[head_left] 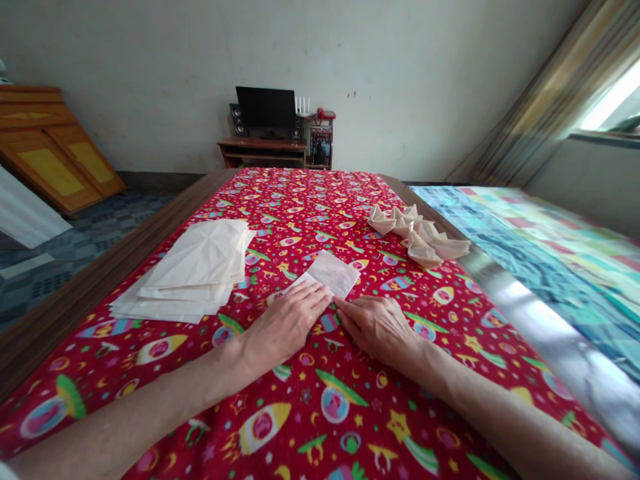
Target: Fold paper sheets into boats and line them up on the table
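Observation:
A partly folded sheet of thin off-white paper lies on the red patterned cloth in front of me. My left hand rests flat across its near left part, fingers stretched out and pressing down. At the near corner, my right hand has its fingers curled, with the thumb and forefinger closed at the paper's edge. The paper beneath my left fingers is hidden. To the left lies a loose stack of creased off-white paper sheets. Several folded paper boat-like shapes sit grouped on the right.
The red cloth covers a long table with dark wooden edges. On the right is a bed with a blue patchwork cover. Beyond the table's far end stands a desk with a monitor. A wooden cabinet is at left.

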`<state>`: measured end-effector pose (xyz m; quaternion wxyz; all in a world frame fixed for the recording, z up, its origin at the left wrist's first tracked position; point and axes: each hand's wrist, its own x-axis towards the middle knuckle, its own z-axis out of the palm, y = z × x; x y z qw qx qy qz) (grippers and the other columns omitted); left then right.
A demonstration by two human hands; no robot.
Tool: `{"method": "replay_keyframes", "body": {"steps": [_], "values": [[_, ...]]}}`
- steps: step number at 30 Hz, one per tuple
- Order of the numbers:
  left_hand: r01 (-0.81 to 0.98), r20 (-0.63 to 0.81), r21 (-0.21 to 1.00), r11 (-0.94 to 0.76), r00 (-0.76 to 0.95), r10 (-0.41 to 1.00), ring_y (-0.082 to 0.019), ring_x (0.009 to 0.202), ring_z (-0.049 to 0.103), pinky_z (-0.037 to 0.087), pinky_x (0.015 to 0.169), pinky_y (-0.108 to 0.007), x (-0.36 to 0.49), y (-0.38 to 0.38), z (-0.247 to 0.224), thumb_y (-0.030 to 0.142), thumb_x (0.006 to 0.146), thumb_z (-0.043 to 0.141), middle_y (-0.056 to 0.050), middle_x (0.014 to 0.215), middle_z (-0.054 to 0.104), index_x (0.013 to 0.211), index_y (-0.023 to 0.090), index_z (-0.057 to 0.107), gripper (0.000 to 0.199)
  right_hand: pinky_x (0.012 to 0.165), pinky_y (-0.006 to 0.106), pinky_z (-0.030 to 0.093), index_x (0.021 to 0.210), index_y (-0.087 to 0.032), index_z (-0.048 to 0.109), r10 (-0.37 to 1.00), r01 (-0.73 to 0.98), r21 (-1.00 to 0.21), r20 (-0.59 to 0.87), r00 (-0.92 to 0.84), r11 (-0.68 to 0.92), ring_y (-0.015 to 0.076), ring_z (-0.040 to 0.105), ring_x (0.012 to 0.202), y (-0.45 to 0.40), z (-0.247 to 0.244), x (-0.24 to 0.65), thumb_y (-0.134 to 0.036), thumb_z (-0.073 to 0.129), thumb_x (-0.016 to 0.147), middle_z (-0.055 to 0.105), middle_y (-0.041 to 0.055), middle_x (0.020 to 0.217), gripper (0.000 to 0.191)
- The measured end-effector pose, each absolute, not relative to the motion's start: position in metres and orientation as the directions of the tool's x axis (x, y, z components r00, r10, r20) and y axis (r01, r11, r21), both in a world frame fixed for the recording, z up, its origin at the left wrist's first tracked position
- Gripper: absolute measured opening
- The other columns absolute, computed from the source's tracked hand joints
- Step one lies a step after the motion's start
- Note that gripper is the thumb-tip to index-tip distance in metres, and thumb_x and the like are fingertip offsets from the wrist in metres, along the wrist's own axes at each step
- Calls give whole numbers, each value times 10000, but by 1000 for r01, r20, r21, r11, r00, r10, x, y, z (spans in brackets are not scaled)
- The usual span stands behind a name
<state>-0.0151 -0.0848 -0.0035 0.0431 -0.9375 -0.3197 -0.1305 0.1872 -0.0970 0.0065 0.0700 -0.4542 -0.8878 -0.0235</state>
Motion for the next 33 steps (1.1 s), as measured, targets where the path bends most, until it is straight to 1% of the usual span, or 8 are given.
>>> {"method": "replay_keyframes", "body": {"steps": [7, 14, 19, 22, 26, 28, 31, 33], "values": [[649, 240, -20, -760, 741, 627, -184, 1259, 461, 309, 1093, -371, -27, -96, 8, 34, 797, 349, -105, 1344, 521, 1267, 103, 511, 502, 526, 267, 242, 984, -195, 622, 809, 819, 35, 134, -572, 573, 132, 590, 626, -98, 9, 188, -304, 328, 974, 667, 26, 723, 313], [679, 212, -33, -734, 722, 659, -188, 1260, 459, 310, 1082, -386, -46, -99, 3, 7, 748, 346, -90, 1343, 525, 1274, 114, 514, 562, 534, 258, 257, 1012, -192, 623, 804, 812, 22, 132, -580, 583, 133, 592, 640, -98, 8, 189, -299, 334, 974, 667, 27, 733, 311], [700, 193, -5, -714, 701, 686, -190, 1267, 454, 326, 1082, -399, -57, -102, 2, -21, 695, 361, -95, 1339, 527, 1250, 118, 540, 599, 542, 255, 270, 1008, -190, 623, 803, 812, 25, 135, -580, 582, 135, 594, 647, -97, 7, 189, -298, 336, 974, 668, 32, 734, 309], [693, 211, 41, -720, 698, 684, -196, 1251, 474, 360, 1073, -404, -63, -101, 2, -22, 668, 378, -103, 1322, 542, 1229, 112, 559, 605, 545, 253, 274, 1027, -191, 618, 802, 812, 32, 137, -581, 583, 138, 596, 654, -97, 6, 189, -289, 332, 975, 667, 31, 734, 307], [652, 354, 117, -749, 677, 645, -184, 1212, 510, 426, 1039, -368, -61, -91, -1, -11, 760, 370, -93, 1251, 599, 1135, 140, 625, 478, 545, 251, 273, 1026, -176, 617, 792, 804, 30, 155, -590, 594, 133, 588, 644, -97, 5, 188, -276, 345, 969, 666, 36, 723, 296], [641, 397, 110, -760, 673, 625, -189, 1233, 485, 418, 1053, -375, -53, -87, -3, 8, 810, 373, -99, 1267, 583, 1168, 132, 597, 441, 546, 248, 274, 1008, -172, 620, 786, 800, 19, 172, -593, 600, 127, 580, 635, -97, 3, 187, -272, 350, 967, 663, 36, 714, 290], [608, 387, 90, -789, 709, 590, -183, 1251, 461, 394, 1074, -365, -37, -83, -2, 68, 875, 389, -102, 1289, 560, 1245, 122, 523, 398, 548, 243, 283, 921, -176, 633, 777, 793, -9, 208, -595, 610, 114, 559, 616, -95, 1, 188, -265, 364, 960, 652, 27, 699, 286], [594, 363, 97, -799, 726, 584, -176, 1217, 491, 398, 1067, -352, -29, -83, 1, 110, 908, 390, -95, 1254, 584, 1240, 123, 520, 357, 548, 241, 298, 835, -181, 645, 778, 802, -13, 251, -576, 598, 118, 550, 626, -88, 0, 192, -265, 382, 950, 638, 27, 696, 299]]}}
